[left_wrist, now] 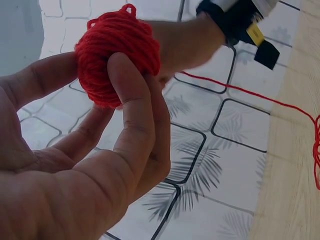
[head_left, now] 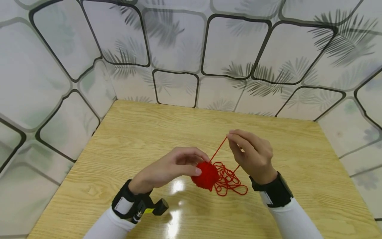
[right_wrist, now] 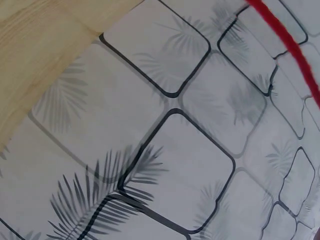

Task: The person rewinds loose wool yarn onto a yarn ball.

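A ball of red yarn is held in my left hand, with the thumb on its near side and fingertips around it. The left wrist view shows the wound strands of the yarn ball between thumb and fingers. Up and to the right, my right hand pinches a strand of red yarn that runs taut from the ball to its fingertips. Loose yarn lies in tangled loops on the table beside the ball. Only a blurred strand shows in the right wrist view; the hand is hardly visible there.
The wooden table reaches back to a patterned wall with black outlines and leaf prints. Similar panels stand at the left and right. Each wrist carries a black strap; the left strap has a small device sticking out.
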A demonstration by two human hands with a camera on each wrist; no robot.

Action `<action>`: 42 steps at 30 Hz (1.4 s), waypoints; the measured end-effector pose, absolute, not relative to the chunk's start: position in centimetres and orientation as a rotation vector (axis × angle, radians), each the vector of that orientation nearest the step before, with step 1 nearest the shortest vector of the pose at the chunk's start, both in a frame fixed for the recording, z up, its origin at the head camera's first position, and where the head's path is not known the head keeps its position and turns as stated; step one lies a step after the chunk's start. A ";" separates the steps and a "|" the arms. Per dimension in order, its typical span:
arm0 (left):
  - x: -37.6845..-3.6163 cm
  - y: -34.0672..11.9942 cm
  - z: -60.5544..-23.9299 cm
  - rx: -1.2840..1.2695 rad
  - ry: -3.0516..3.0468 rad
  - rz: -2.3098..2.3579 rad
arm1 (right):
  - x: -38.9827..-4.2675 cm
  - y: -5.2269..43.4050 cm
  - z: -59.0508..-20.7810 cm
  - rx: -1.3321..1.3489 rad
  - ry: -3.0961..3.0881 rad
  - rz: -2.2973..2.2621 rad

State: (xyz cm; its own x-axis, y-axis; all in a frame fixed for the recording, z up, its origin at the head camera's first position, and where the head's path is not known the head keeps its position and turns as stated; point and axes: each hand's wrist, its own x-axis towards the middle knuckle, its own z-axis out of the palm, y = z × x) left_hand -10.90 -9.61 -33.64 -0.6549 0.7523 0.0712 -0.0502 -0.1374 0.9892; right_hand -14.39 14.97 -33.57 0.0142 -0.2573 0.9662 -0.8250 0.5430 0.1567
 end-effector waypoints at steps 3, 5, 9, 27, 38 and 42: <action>-10.3 -9.6 -33.6 0.777 1.542 1.899 | -15.1 15.5 -34.5 0.940 -1.583 0.587; -10.0 -9.6 -33.6 0.776 1.528 1.936 | -15.5 15.7 -35.2 0.929 -1.605 0.610; -9.5 -9.5 -33.6 0.818 1.463 2.030 | -16.1 15.7 -36.6 0.926 -1.657 0.712; -9.4 -7.6 -32.8 1.211 1.627 2.704 | -13.2 14.6 -37.8 0.674 -1.960 2.672; -11.4 -6.7 -32.5 1.894 2.713 2.308 | -10.3 14.0 -36.9 0.742 -1.644 3.396; -12.5 -7.2 -32.9 2.105 2.992 1.944 | -9.3 14.0 -36.3 0.722 -1.641 3.416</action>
